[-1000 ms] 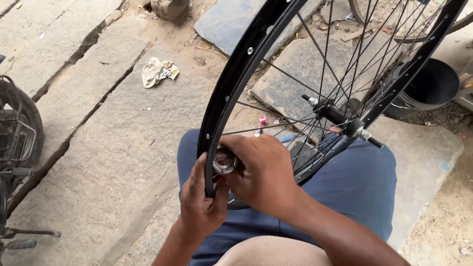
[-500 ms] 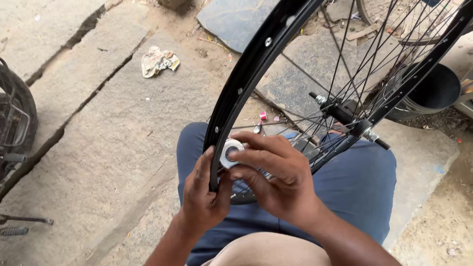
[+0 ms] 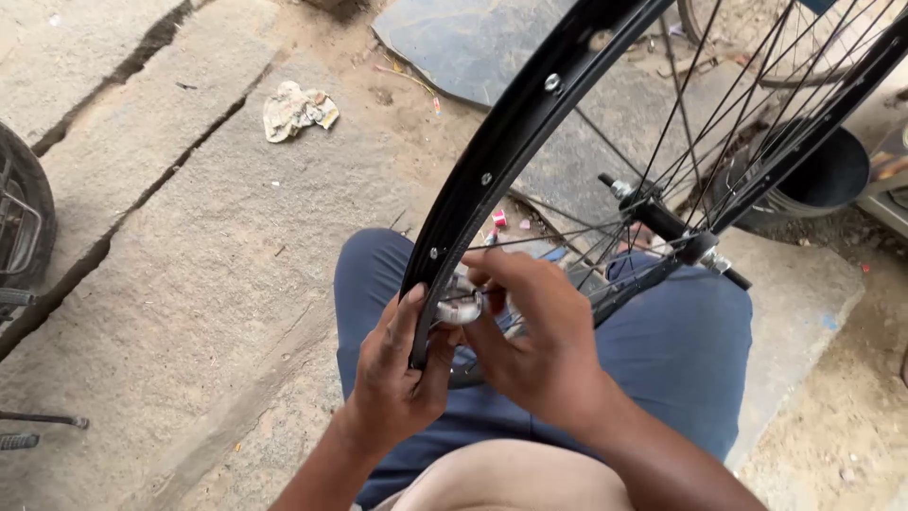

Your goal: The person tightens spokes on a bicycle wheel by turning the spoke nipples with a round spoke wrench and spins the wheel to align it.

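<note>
At far left a dark tyre [image 3: 21,222] stands on rough, cracked stone paving [image 3: 189,255], with a crumpled rag [image 3: 296,109] lying further up. The left hand [image 3: 402,369] curls its fingers around the glossy black bicycle rim [image 3: 492,170], steadying it over the person's blue-trousered lap [image 3: 662,350]. Just right of it, the right hand [image 3: 539,345] pinches a small round silvery tool [image 3: 461,308] against the rim's inner face; likely a spoke is being tightened. The next move seems to call for a short, controlled twist. Thin steel spokes [image 3: 700,114] run to the hub [image 3: 662,222]; a black bucket [image 3: 823,180] sits beyond.
</note>
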